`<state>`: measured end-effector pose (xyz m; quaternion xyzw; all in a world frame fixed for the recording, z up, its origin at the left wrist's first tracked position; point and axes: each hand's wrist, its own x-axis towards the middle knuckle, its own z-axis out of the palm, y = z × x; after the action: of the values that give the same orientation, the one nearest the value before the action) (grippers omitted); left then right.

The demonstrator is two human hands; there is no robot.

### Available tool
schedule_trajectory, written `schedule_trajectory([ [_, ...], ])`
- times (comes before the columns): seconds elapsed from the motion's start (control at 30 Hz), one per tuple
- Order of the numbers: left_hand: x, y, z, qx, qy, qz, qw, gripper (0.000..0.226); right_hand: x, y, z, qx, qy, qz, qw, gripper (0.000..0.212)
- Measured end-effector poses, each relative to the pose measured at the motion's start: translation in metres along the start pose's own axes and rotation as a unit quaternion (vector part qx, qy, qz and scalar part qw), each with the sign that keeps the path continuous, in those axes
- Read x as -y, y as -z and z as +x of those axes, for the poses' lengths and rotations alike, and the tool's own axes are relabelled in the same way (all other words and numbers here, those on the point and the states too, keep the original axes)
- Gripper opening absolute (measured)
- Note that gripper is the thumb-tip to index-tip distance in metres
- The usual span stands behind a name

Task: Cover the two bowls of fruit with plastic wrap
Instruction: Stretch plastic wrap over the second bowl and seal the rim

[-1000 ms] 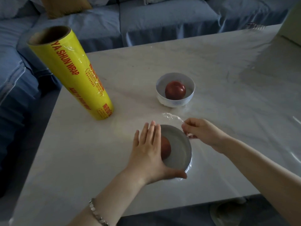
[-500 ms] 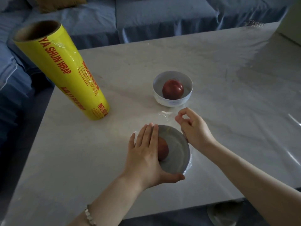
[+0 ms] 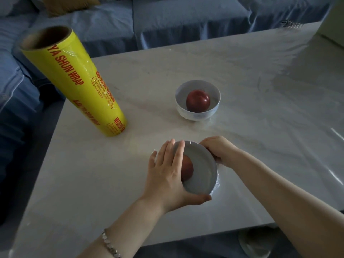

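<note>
Two white bowls stand on the pale table (image 3: 251, 75), each with a red fruit inside. The near bowl (image 3: 202, 174) has clear plastic wrap (image 3: 216, 184) stretched over it. My left hand (image 3: 167, 175) lies over its left side, thumb hooked under the near rim, partly hiding the fruit (image 3: 187, 169). My right hand (image 3: 218, 148) presses wrap against the bowl's far right side, fingers curled. The far bowl (image 3: 197, 100) holds a red apple (image 3: 198, 101) and has wrap over it too. A yellow roll of plastic wrap (image 3: 74, 81) stands upright at the left.
A blue sofa (image 3: 186, 21) runs along the table's far and left sides. A loose clear sheet of wrap (image 3: 316, 101) lies across the table's right half. The table's left edge is close to the roll, and its near edge is just below my forearms.
My right hand, which held a loose tail of wrap above the near bowl, has come down onto the bowl's far right side. The left hand stays on the bowl.
</note>
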<state>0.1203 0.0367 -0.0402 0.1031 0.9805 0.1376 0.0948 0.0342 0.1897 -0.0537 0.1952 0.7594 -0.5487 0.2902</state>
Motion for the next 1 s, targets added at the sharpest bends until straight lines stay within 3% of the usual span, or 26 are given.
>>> schedule_trajectory([
  [0.13, -0.003, -0.003, -0.002, -0.019, 0.023, -0.003, 1.0, 0.136, -0.014, 0.005, -0.008, -0.009, -0.007, -0.019, 1.0, 0.039],
  [0.23, -0.01, -0.008, -0.006, -0.059, 0.081, -0.028, 0.995, 0.135, -0.02, 0.008, -0.015, 0.03, 0.004, 0.08, 0.996, 0.052],
  [0.4, -0.023, -0.011, -0.006, -0.074, 0.138, -0.033, 0.987, 0.135, -0.023, 0.014, -0.021, 0.083, 0.029, 0.053, 0.995, 0.032],
  [0.47, -0.018, -0.005, -0.002, -0.028, 0.11, -0.026, 0.993, 0.138, -0.022, 0.018, -0.024, 0.091, 0.029, 0.046, 0.994, 0.031],
  [0.57, -0.008, 0.013, 0.008, 0.054, 0.004, 0.03, 0.998, 0.137, -0.025, 0.022, -0.029, 0.103, 0.042, 0.057, 0.992, 0.026],
  [0.7, -0.001, 0.018, 0.024, 0.115, -0.074, 0.099, 0.986, 0.135, -0.03, 0.015, -0.032, 0.036, 0.093, 0.084, 0.991, 0.025],
  [1.0, -0.001, 0.011, 0.025, 0.063, -0.07, 0.088, 0.992, 0.134, -0.018, 0.0, -0.031, -0.106, 0.163, 0.078, 0.978, 0.024],
])
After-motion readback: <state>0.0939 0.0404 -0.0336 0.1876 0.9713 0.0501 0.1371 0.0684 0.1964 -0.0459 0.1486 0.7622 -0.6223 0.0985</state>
